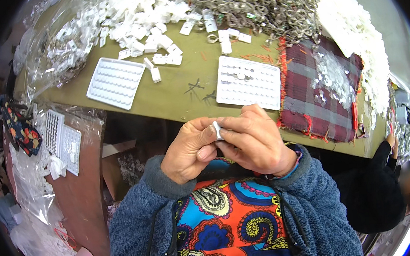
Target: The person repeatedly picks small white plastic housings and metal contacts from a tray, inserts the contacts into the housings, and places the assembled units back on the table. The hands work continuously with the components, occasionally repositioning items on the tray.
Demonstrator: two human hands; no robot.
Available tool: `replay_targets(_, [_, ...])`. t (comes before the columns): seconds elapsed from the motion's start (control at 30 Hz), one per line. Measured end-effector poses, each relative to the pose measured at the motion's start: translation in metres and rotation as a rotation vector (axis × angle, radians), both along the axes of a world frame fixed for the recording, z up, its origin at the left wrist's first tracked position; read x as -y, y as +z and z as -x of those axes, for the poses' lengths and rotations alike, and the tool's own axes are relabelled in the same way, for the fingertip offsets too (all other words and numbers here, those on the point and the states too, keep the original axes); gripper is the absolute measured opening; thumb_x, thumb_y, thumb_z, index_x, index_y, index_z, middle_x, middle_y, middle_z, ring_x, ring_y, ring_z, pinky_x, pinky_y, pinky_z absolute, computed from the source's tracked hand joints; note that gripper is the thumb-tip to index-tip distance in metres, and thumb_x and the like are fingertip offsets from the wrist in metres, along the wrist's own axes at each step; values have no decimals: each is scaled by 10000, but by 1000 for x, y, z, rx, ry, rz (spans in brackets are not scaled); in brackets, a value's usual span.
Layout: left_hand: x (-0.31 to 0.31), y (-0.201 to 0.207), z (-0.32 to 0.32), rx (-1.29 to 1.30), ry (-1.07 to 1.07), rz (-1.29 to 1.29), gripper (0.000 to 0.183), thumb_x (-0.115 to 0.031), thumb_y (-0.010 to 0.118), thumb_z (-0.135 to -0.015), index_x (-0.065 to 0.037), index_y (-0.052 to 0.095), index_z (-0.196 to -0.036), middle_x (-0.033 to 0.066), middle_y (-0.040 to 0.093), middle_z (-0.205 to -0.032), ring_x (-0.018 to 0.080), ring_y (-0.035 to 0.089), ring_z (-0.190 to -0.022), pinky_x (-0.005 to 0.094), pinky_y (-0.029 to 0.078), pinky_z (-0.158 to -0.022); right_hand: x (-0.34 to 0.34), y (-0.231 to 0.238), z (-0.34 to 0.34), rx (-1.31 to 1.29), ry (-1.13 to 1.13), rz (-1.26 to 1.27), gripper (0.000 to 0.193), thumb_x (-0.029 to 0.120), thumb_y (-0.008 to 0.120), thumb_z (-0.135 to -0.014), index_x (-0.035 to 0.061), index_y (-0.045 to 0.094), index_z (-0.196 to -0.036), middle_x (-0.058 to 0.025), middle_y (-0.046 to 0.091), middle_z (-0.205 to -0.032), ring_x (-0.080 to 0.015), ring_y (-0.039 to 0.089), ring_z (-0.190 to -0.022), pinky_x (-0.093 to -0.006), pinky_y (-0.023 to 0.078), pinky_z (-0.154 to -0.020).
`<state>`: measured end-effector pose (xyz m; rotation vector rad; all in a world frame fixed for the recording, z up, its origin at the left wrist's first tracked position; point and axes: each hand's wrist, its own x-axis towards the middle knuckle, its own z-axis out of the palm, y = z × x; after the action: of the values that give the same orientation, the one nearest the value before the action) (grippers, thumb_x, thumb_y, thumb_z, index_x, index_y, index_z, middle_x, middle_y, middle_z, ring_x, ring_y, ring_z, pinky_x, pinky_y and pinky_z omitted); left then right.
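Clutter of white plastic pieces (141,11) and metal rings (257,1) covers the olive table (177,91).

White plastic piece (217,129), white trays (115,82), red plaid cloth (309,94), olive table (177,94).

An olive-green desk (173,94) fills the upper half of the view, its near edge bending with the lens. A red and grey plaid cloth (309,94) with frayed edges lies on its right part. A lower reddish-brown side table (86,187) stands to the left, just beside the desk, partly under crumpled clear plastic sheeting (31,206). A patterned dark fabric bag (20,129) hangs at the far left. Between the two surfaces a dark gap shows a cardboard box (120,160) below. At the lower right corner a strip of bright bluish light (409,237) glows. The lighting is even and soft, without hard shadows.
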<state>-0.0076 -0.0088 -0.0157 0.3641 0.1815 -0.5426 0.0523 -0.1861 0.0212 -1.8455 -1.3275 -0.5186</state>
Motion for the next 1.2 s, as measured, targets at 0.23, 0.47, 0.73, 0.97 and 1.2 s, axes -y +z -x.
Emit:
replay_targets(0.23, [15,21,-8,-58,-115,-126,191,-270,554,-1045,-93,501,-993,-60,446,-700,-14,414,-485,135,340,-393,24,-12,9,58,-124,-70,332,77,738,-680,-45,639,-973,-135,643,-991,-231,564,-712,-366,458,-654])
replay_targets(0.47, [37,-1,-15,23,-61,-21,275,-177,727,-926,-52,540,-1085,172,676,-914,108,624,-585,189,497,-448,100,-8,13,-165,-458,-136,196,40,726,-810,-7,670,-991,-140,672,-1030,-283,622,-784,-399,506,-692])
replay_targets(0.73, [46,-2,-23,100,-76,-132,340,-222,753,-905,-23,546,-1087,216,690,-935,158,679,-652,225,541,-518,188,-3,-13,-416,-1019,-25,92,-66,689,-838,-36,692,-925,-109,648,-842,-209,634,-712,-295,491,-656])
replay_targets(0.97, [45,-5,-23,128,-81,-144,279,-156,703,-939,-15,537,-1113,235,697,-951,166,674,-646,242,536,-523,174,-9,-20,-295,-916,218,137,-20,716,-811,-7,704,-947,-121,610,-856,-289,639,-771,-359,516,-686])
replay_targets(1.2, [43,-3,-21,118,-119,-106,210,-103,641,-965,-4,537,-1117,241,700,-977,155,662,-642,245,548,-554,171,-2,-36,-102,-840,446,124,-8,693,-803,7,662,-923,-132,584,-833,-315,629,-778,-388,518,-688])
